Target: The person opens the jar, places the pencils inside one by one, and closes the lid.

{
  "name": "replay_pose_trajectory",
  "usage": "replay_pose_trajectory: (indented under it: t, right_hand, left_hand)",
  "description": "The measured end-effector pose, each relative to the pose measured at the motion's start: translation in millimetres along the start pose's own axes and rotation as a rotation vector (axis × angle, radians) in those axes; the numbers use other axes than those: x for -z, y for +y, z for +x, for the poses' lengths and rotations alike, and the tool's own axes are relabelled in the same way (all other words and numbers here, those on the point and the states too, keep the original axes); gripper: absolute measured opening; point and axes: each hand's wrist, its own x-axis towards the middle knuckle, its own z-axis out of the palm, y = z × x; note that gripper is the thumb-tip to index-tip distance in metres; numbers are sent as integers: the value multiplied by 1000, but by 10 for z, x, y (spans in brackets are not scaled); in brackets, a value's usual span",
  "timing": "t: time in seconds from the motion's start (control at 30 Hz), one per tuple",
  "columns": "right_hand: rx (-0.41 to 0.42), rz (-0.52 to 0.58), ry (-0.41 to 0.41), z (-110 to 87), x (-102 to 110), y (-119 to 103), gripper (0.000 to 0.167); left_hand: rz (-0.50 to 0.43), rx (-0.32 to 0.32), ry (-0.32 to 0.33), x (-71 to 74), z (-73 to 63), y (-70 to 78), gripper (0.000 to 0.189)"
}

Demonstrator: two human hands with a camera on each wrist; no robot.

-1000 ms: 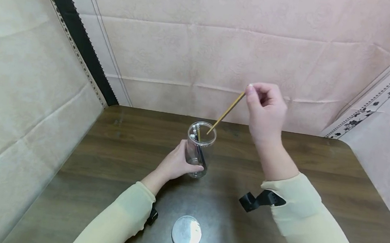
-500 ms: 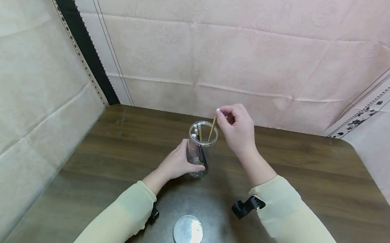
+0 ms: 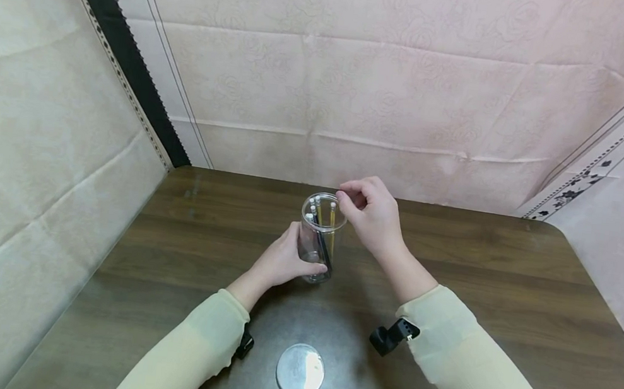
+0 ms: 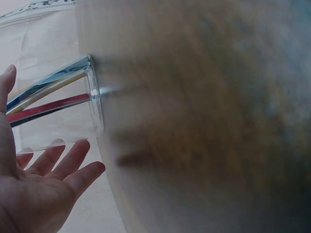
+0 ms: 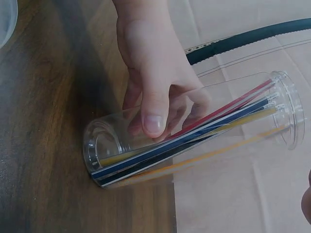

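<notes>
A clear jar [image 3: 338, 238] with a wide mouth stands upright on the table, and my left hand [image 3: 279, 262] grips it low on its left side, thumb across the front. Inside lean several pencils [image 5: 180, 141] in red, blue, yellow and black, their pale eraser ends near the mouth. A yellow pencil [image 5: 209, 155] stands apart from the bunch, along the right wall. My right hand [image 3: 374, 217] is at the rim's right side with thumb and forefinger near each other and nothing between them. In the left wrist view the left hand's fingers [image 4: 73, 158] lie along the jar.
A round clear lid [image 3: 300, 372] lies flat on the brown wooden table [image 3: 206, 335], in front of the jar between the forearms. Behind the table's far edge rises a pale cloth backdrop [image 3: 323, 88], with more cloth at both sides.
My right hand has come left and down to the jar, lowered the yellow pencil into it and let it go. The left hand and the lid have stayed in place.
</notes>
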Motion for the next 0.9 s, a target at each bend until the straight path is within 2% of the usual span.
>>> replay_pose_trajectory:
  t: [0.1, 0.37, 0.57, 0.9]
  right_hand:
    - [4, 2, 16, -5, 15, -2, 10]
    - [7, 2, 55, -84, 97, 14, 9]
    - [-19, 1, 10, -242, 163, 35, 10]
    - [8, 52, -38, -439, 204, 16, 14]
  left_hand:
    - [8, -20, 10, -3, 5, -2, 85]
    - [16, -8, -1, 3, 7, -1, 87]
    - [10, -11, -2, 4, 8, 7, 87]
    - [-2, -2, -9, 4, -5, 3, 88]
